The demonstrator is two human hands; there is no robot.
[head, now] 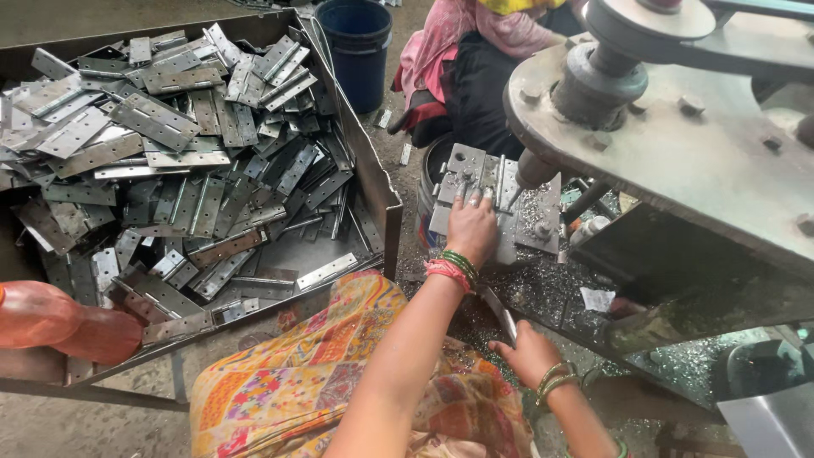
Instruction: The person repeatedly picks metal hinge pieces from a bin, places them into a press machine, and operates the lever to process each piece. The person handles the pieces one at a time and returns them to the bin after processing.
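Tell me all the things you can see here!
metal hinges: too many to count, grey, heaped in the tray
tray: one, dark metal, left
bucket: one, dark blue, top middle
drill machine: one, grey, right
jig plate: one, grey, under the drill
metal shavings: many, silvery, around the jig
another person: one, pink clothes, top
orange thing: one, far left, kind unclear
patterned cloth: one, orange and yellow, on the lap
left hand: one, flat on the jig plate
right hand: one, gripping a metal strip
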